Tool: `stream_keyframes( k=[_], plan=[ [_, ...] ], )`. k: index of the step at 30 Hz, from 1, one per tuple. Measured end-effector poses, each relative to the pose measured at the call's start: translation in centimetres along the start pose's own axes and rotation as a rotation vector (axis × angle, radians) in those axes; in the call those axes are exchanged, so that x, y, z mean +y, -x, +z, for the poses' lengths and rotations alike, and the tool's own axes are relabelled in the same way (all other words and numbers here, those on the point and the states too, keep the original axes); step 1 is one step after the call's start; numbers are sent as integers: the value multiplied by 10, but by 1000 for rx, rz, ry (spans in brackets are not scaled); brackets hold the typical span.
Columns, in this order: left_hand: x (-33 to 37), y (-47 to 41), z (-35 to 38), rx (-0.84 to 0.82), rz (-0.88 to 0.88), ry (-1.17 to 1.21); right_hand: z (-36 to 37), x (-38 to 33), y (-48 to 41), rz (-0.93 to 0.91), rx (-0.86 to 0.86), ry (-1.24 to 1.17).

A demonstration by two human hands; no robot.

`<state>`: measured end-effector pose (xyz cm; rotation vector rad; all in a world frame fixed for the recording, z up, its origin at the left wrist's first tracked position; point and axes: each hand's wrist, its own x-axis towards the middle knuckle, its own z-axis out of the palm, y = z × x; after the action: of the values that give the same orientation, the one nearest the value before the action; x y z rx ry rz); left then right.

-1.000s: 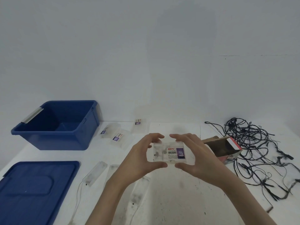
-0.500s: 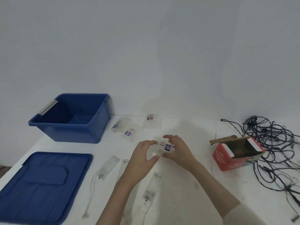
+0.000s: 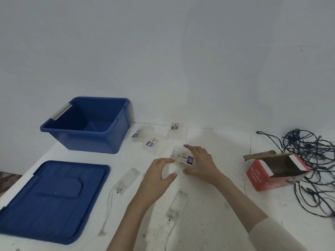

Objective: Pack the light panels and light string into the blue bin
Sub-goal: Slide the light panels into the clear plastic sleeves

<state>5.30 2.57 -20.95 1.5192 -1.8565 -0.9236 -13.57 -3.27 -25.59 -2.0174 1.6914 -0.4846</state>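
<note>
A small clear light panel (image 3: 186,158) with a printed label lies low over the white table (image 3: 217,205), between my two hands. My right hand (image 3: 201,163) curls round its right end, thumb below and fingers above. My left hand (image 3: 157,175) hovers just left of it, index and thumb spread in a loose C and holding nothing. The blue bin (image 3: 116,127) stands open at the far left, with nothing visible inside. The tangled black light string (image 3: 311,154) lies at the far right.
Three more labelled panels (image 3: 151,142) lie beside the bin. Clear strip lights (image 3: 128,180) (image 3: 176,205) with thin wires lie near my left arm. The blue lid (image 3: 50,200) is flat at front left. An open red LED box (image 3: 268,174) sits right.
Both hands have lowered the panel from in front of me toward the table. My left hand has let go and opened; the view has shifted left.
</note>
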Motion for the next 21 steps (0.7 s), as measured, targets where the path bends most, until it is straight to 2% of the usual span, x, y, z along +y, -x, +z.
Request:
stream_keyframes(
  k=[3, 6, 7, 8, 10, 12, 13, 17, 21],
  plan=[
    [-1, 0, -1, -1, -11, 6, -4, -3, 7, -24, 28, -44],
    [-3, 3, -2, -23, -31, 9, -8, -10, 23, -111, 232, -49],
    [-3, 5, -2, -27, -37, 1, -11, -15, 30, -136, 242, -50],
    [-4, 6, -2, -29, -42, -13, -15, -20, 38, -164, 183, -50],
    [-6, 9, -2, -26, -53, -35, -21, -31, 56, -246, -99, 2],
    [-7, 13, -3, -9, -66, -35, -22, -40, 69, -326, -357, 154],
    [-7, 16, -3, -1, -72, -31, -20, -42, 73, -344, -422, 233],
    [-3, 27, -7, -69, -132, -15, -10, -49, 79, -405, -403, 403],
    [4, 40, -13, -310, -242, -29, -17, -49, 82, -411, -399, 272]
  ],
)
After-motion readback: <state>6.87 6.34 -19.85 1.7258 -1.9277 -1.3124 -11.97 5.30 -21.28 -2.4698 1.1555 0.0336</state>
